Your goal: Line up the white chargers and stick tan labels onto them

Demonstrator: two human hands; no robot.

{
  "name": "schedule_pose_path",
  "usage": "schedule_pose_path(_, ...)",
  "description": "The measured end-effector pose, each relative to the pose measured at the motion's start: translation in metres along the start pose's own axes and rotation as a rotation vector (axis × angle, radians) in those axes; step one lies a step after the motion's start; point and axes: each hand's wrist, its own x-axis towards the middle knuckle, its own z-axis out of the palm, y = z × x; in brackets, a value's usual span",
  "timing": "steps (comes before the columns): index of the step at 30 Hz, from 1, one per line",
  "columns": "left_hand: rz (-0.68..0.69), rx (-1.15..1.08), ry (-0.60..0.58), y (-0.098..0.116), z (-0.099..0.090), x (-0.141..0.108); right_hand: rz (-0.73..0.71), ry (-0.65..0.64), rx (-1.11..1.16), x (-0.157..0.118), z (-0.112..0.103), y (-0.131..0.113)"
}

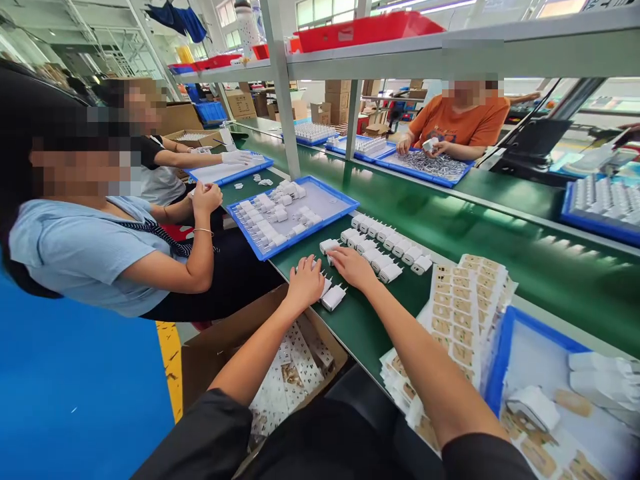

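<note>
**Both hands down on loose white plugs, near belt edge**

Left hand (306,283) lies palm-down, fingers spread flat over small white plastic plug adapters (333,297) on the green conveyor belt (450,227); no grip that I can see. Right hand (353,267) also flat, fingertips touching another adapter (329,246), not closed on it. Neat double row of white adapters (387,250) lies just beside.

Risk: the adapters sit close to the belt edge, so a sideways sweep could knock one off into the open cardboard box (295,363) below, or scatter the row.

A blue tray (345,198) of white plugs, label sheets (463,300) and a cardboard box (235,340) sit nearby.
</note>
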Motion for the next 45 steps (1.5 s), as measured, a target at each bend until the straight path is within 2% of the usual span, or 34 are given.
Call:
schedule_pose_path(8,0.011,-0.138,0.051,-0.005,0.009,0.002,-0.054,0.031,0.031,0.001,-0.003,0.004)
schedule_pose_path(14,0.026,-0.313,0.084,-0.039,0.002,0.019,-0.121,0.010,0.015,-0.020,-0.032,-0.012)
schedule_pose_path(19,0.047,-0.412,0.043,-0.066,-0.005,0.018,-0.282,-0.212,-0.040,-0.052,-0.045,-0.030)
schedule_pose_path(21,0.049,-0.431,0.027,-0.068,-0.006,0.012,-0.296,-0.282,-0.090,-0.059,-0.044,-0.036)
schedule_pose_path(24,0.029,-0.443,0.021,-0.067,-0.008,0.002,-0.299,-0.309,-0.142,-0.061,-0.039,-0.042)
schedule_pose_path(32,-0.004,-0.477,0.042,-0.067,-0.006,-0.012,-0.291,-0.263,-0.137,-0.057,-0.026,-0.048)
schedule_pose_path(39,-0.061,-0.545,0.118,-0.081,-0.003,0.011,-0.231,-0.215,-0.120,-0.035,-0.014,-0.066)
schedule_pose_path(42,-0.067,-0.600,0.165,-0.087,0.002,0.016,-0.223,-0.195,-0.101,-0.034,-0.016,-0.067)
schedule_pose_path(45,-0.047,-0.671,0.220,-0.092,0.012,0.009,-0.214,-0.184,-0.086,-0.040,-0.024,-0.059)
